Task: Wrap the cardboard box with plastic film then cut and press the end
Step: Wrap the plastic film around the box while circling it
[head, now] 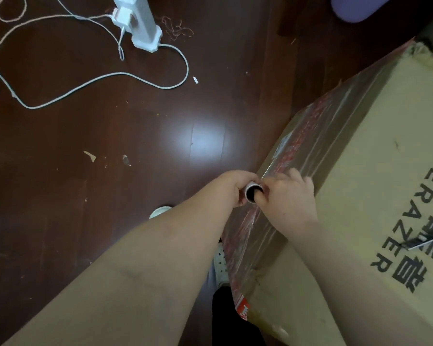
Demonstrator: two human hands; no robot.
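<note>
Box (360, 171) right, likely power strip (141, 23) far left

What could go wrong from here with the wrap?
1. Left hand and right hand both hold the film roll at one end; it may tilt and wrinkle the plastic film on the cardboard box.
2. Cable loops on the floor: possible trip risk circling the box.
</note>
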